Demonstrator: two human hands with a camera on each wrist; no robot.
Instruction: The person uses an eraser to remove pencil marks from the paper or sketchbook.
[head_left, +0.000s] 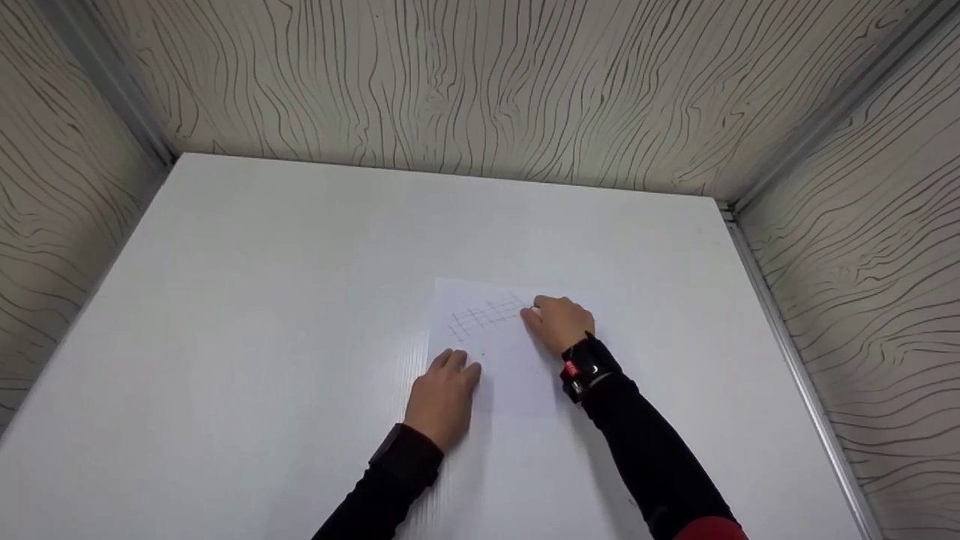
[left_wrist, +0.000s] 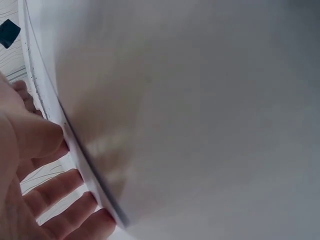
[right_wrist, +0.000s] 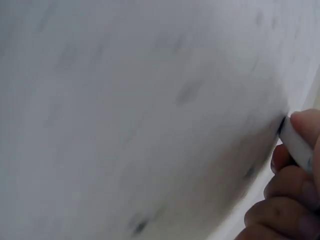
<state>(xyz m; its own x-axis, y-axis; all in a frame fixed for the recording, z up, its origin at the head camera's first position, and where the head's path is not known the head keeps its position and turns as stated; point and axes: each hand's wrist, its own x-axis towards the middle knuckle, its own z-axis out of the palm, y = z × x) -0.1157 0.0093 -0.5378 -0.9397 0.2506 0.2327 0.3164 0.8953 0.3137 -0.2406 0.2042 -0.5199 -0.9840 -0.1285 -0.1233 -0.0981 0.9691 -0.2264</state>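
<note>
A white sheet of paper (head_left: 517, 386) lies on the white table, with a pencil-like grid (head_left: 484, 315) of crossing lines on its upper part. My right hand (head_left: 561, 324) pinches a small white eraser (right_wrist: 297, 144) between thumb and forefinger, by the right end of the grid. In the right wrist view the eraser's dark-smudged end touches the paper, and blurred grey marks show nearby. On the paper's left edge rests my left hand (head_left: 442, 397), its fingers (left_wrist: 70, 215) extended and holding nothing.
The white table (head_left: 300, 262) extends around the sheet. Wood-grain patterned panels (head_left: 465, 82) stand behind and at both sides, with metal frame strips (head_left: 806, 390) along the edges. A small dark object (left_wrist: 9, 33), not identifiable, shows at the left wrist view's upper left.
</note>
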